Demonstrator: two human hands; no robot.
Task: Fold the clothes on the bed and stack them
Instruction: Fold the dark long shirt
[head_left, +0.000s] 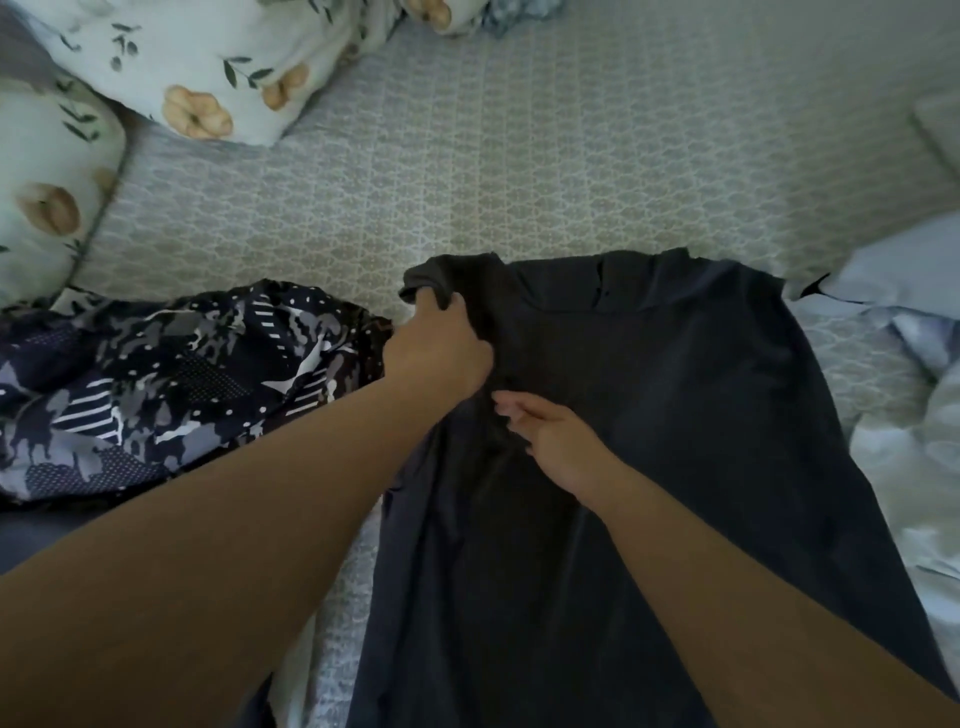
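Dark shirt (675, 415): lies spread on the bed (467, 182), collar end away from the person, lower part running toward the near edge of the view; its left sleeve is bunched and folded in over the body.
Left hand (441, 348): fingers curled round the bunched sleeve cloth near the shirt's top left corner, gripping it.
Right hand (550, 436): rests on the middle of the shirt just below the left hand, fingers bent and pinching a fold of the dark cloth.
Patterned garment (156, 384): navy, grey and white print, lying crumpled on the bed just left of the shirt, touching the left forearm's side.
Pale blue clothes (909, 415): rumpled at the right edge, next to the shirt.
Pillows (197, 78): white with leaf and flower print, at the far left corner of the bed.
Bed cover: pale, small repeating pattern.
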